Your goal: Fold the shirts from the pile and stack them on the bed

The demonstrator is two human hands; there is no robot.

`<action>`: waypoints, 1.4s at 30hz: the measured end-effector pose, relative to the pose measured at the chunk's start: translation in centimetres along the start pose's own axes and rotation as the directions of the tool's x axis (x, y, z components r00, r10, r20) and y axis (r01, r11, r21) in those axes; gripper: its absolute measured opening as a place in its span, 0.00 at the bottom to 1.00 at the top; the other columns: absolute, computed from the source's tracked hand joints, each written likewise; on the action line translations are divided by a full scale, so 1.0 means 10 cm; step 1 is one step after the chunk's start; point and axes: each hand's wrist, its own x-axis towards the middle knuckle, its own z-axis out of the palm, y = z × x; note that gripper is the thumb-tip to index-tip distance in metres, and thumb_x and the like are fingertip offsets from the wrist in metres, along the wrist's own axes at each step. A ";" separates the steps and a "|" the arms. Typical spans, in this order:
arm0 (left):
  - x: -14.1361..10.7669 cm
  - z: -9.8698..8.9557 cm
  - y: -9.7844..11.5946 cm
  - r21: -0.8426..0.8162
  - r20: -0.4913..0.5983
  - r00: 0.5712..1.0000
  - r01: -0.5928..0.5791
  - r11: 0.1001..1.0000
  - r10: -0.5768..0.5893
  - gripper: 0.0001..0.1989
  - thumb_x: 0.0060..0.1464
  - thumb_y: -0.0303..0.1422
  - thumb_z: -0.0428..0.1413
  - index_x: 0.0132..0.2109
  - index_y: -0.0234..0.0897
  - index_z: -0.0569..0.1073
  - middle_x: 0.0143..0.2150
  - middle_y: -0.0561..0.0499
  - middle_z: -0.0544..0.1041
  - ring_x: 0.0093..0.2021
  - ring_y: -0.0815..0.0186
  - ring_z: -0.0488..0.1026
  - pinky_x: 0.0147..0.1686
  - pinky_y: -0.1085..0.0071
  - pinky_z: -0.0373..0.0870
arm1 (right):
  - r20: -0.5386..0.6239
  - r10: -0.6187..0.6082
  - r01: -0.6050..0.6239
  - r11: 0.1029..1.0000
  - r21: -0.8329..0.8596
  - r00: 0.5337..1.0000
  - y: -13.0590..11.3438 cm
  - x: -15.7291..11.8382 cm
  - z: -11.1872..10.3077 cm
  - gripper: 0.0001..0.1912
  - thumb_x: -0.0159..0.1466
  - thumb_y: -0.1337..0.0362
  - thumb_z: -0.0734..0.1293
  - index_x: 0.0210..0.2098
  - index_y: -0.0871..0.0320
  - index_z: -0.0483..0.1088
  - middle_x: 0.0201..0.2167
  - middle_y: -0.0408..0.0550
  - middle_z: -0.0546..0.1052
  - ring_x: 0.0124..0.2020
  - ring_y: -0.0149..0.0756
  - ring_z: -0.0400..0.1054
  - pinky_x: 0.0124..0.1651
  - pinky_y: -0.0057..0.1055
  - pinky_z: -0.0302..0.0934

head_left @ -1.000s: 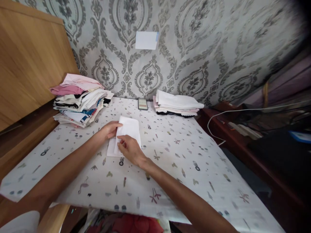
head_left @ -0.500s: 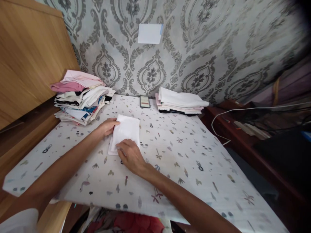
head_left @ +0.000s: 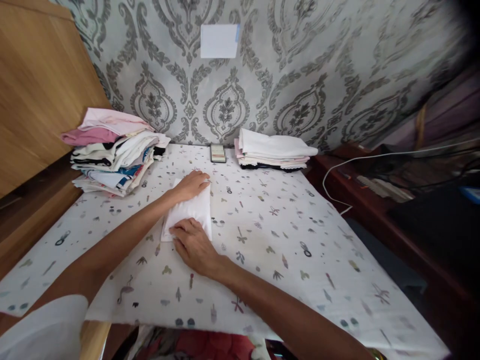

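Observation:
A folded white cloth (head_left: 190,210) lies on the patterned white sheet (head_left: 262,270), left of the middle. Across its far edge rests my left hand (head_left: 192,184), palm down, with the fingers spread out toward the right corner. My right hand (head_left: 195,246) touches the near part of the cloth from the lower right, its fingers bent and lying on the fabric. Neither hand lifts the cloth.
Stacked clothes (head_left: 116,155) stand at the back left beside a wooden panel (head_left: 41,85). Another folded pile (head_left: 275,149) lies at the back right, with a small case (head_left: 218,153) left of it. A white cable (head_left: 360,159) runs over a dark red surface at the right.
My left hand has moved from the cloth's left edge onto its far edge, reaching to the right. My right hand stays at the near part. The camera view has shifted slightly.

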 end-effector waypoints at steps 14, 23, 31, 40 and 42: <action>0.26 0.21 0.00 0.118 -0.035 0.987 0.157 0.981 -0.154 0.10 0.66 0.34 0.48 0.43 0.35 0.72 0.44 0.41 0.77 0.49 0.53 0.72 0.50 0.59 0.65 | 0.036 -0.001 0.000 1.000 0.004 0.999 0.00 -0.02 -0.01 0.14 0.65 0.71 0.61 0.49 0.63 0.72 0.46 0.56 0.70 0.48 0.45 0.58 0.54 0.45 0.60; -0.41 0.00 0.03 0.030 0.090 0.990 -0.110 0.993 0.107 0.27 0.69 0.46 0.39 0.70 0.41 0.56 0.73 0.43 0.55 0.74 0.53 0.46 0.69 0.49 0.42 | -0.143 -0.067 0.086 0.987 0.137 0.988 0.07 -0.06 0.03 0.15 0.66 0.73 0.58 0.46 0.62 0.74 0.42 0.55 0.75 0.45 0.43 0.64 0.53 0.43 0.63; -0.73 0.14 -0.08 0.119 0.189 0.980 -0.082 0.990 0.058 0.34 0.67 0.53 0.36 0.73 0.44 0.49 0.76 0.45 0.45 0.75 0.47 0.35 0.67 0.38 0.34 | -0.430 0.119 0.043 0.936 0.348 0.895 0.20 0.01 -0.18 0.19 0.64 0.73 0.57 0.45 0.53 0.75 0.39 0.48 0.78 0.44 0.40 0.70 0.50 0.41 0.66; -1.31 0.08 0.05 0.159 0.228 0.967 -0.155 0.975 0.116 0.47 0.60 0.63 0.40 0.74 0.35 0.45 0.76 0.40 0.41 0.75 0.47 0.33 0.69 0.44 0.33 | -0.320 0.498 -0.477 0.866 0.148 0.806 0.63 -0.09 -0.31 0.23 0.65 0.56 0.60 0.56 0.60 0.66 0.55 0.61 0.68 0.55 0.51 0.63 0.54 0.50 0.63; -1.48 0.06 0.05 0.162 0.218 0.965 -0.180 0.970 0.143 0.46 0.60 0.62 0.41 0.74 0.36 0.46 0.76 0.40 0.42 0.75 0.47 0.33 0.69 0.45 0.33 | -0.313 0.494 -0.513 0.858 0.025 0.811 0.60 -0.10 -0.28 0.24 0.66 0.51 0.60 0.55 0.62 0.67 0.57 0.63 0.66 0.58 0.54 0.60 0.59 0.54 0.58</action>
